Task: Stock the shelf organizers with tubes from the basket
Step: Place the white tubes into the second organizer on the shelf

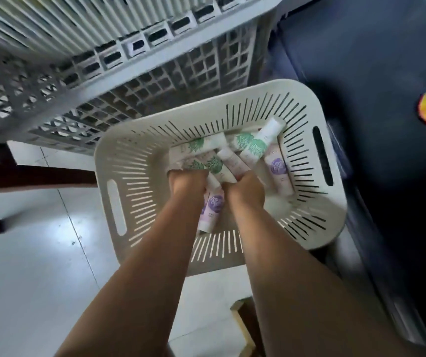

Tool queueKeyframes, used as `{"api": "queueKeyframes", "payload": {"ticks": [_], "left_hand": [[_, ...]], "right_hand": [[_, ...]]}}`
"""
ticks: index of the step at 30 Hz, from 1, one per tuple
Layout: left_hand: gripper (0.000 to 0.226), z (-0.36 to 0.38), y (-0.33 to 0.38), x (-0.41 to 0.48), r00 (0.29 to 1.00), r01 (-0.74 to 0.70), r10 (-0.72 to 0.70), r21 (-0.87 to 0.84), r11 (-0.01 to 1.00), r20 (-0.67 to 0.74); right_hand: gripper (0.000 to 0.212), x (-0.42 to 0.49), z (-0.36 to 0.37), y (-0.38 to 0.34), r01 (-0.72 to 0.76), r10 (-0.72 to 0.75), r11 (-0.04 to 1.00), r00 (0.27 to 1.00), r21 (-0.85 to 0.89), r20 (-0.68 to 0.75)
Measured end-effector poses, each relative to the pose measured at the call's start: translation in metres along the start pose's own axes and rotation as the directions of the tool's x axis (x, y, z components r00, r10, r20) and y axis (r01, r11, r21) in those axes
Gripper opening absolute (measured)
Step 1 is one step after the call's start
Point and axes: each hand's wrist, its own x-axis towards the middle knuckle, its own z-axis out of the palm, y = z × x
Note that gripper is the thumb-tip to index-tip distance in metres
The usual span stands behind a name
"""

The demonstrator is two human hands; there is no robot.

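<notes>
Gripping tubes (218,167) in basket (206,114) with left hand (187,184) and right hand (245,191), both fisted; probably light, slick, squashy, so best grabbed mid-body.

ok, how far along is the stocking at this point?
Done: nothing I can confirm. The grey crate behind holds rows of pale items, too blurred to identify.
In hand: the left hand and right hand are both down in the basket, fingers curled round tubes.
Left: a pile of green- and purple-labelled tubes lies in the basket, so most of the job probably remains.
</notes>
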Motion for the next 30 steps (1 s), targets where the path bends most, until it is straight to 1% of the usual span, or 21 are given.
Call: {"api": "queueKeyframes", "payload": {"ticks": [1,4,5,6,8,10,12,14,15,16,19,20,21,22,25,27,29,30], "left_hand": [[0.033,0.0,0.003,0.001,0.999,0.022,-0.022,0.0,1.0,-0.025],[0.028,-0.007,0.006,-0.006,0.999,0.044,-0.044,0.026,0.999,-0.01],[0.026,-0.01,0.006,-0.008,0.998,0.062,-0.063,0.019,0.998,0.026],[0.024,-0.014,0.005,-0.009,0.994,0.083,-0.083,0.008,0.997,0.065],[0.021,-0.021,-0.002,-0.009,0.982,0.114,-0.11,-0.019,0.993,0.154],[0.012,-0.028,-0.009,-0.017,0.966,0.132,-0.111,-0.077,0.988,0.232],[0.008,-0.031,-0.017,-0.026,0.953,0.127,-0.077,-0.158,0.979,0.294],[0.014,-0.033,-0.021,-0.038,0.94,0.089,-0.012,-0.214,0.973,0.34],[0.019,-0.033,-0.024,-0.042,0.931,0.06,0.032,-0.239,0.969,0.363],[0.026,-0.035,-0.025,-0.047,0.922,0.026,0.073,-0.25,0.968,0.381],[0.063,-0.043,-0.017,-0.068,0.896,-0.086,0.195,-0.276,0.957,0.398],[0.072,-0.046,-0.013,-0.074,0.882,-0.113,0.228,-0.285,0.952,0.412],[0.075,-0.05,-0.009,-0.08,0.865,-0.15,0.275,-0.307,0.94,0.419],[0.07,-0.054,-0.002,-0.091,0.848,-0.185,0.321,-0.333,0.925,0.422],[0.043,-0.062,0.022,-0.125,0.757,-0.273,0.453,-0.403,0.874,0.47],[0.037,-0.064,0.035,-0.151,0.7,-0.33,0.526,-0.434,0.838,0.483],[0.037,-0.067,0.048,-0.177,0.636,-0.405,0.591,-0.438,0.803,0.496],[0.037,-0.068,0.055,-0.189,0.601,-0.439,0.621,-0.44,0.783,0.503]], "right_hand": [[0.026,-0.002,-0.002,-0.002,-0.018,0.018,1.0,1.0,0.017,0.011],[0.013,0.003,-0.005,-0.004,-0.01,0.015,0.999,0.994,-0.045,0.11],[0.009,-0.001,-0.008,-0.009,-0.002,0.013,0.998,0.988,-0.069,0.154],[0.01,0.0,-0.008,-0.012,-0.006,0.018,0.998,0.984,-0.062,0.179],[0.011,-0.003,-0.013,-0.02,-0.06,0.069,0.997,0.971,-0.045,0.23],[0.016,-0.012,-0.027,-0.026,-0.147,0.139,0.989,0.958,0.016,0.25],[0.023,-0.022,-0.044,-0.031,-0.161,0.149,0.986,0.96,0.032,0.235],[0.022,-0.029,-0.056,-0.031,-0.148,0.138,0.989,0.961,0.024,0.241],[0.019,-0.034,-0.06,-0.031,-0.136,0.127,0.99,0.963,0.024,0.239],[0.021,-0.038,-0.064,-0.032,-0.124,0.112,0.992,0.965,0.034,0.238],[0.032,-0.058,-0.08,-0.035,-0.092,0.065,0.991,0.967,0.098,0.246],[0.04,-0.065,-0.086,-0.035,-0.063,0.032,0.991,0.97,0.12,0.24],[0.049,-0.074,-0.091,-0.036,-0.038,0.005,0.989,0.974,0.142,0.226],[0.052,-0.083,-0.097,-0.038,-0.007,-0.029,0.986,0.976,0.166,0.216],[0.034,-0.107,-0.117,-0.046,0.05,-0.102,0.957,0.98,0.285,0.171],[0.033,-0.122,-0.132,-0.053,0.095,-0.152,0.922,0.98,0.376,0.125],[0.037,-0.137,-0.147,-0.06,0.146,-0.208,0.872,0.975,0.468,0.083],[0.036,-0.143,-0.156,-0.065,0.193,-0.248,0.846,0.968,0.497,0.045]]}}
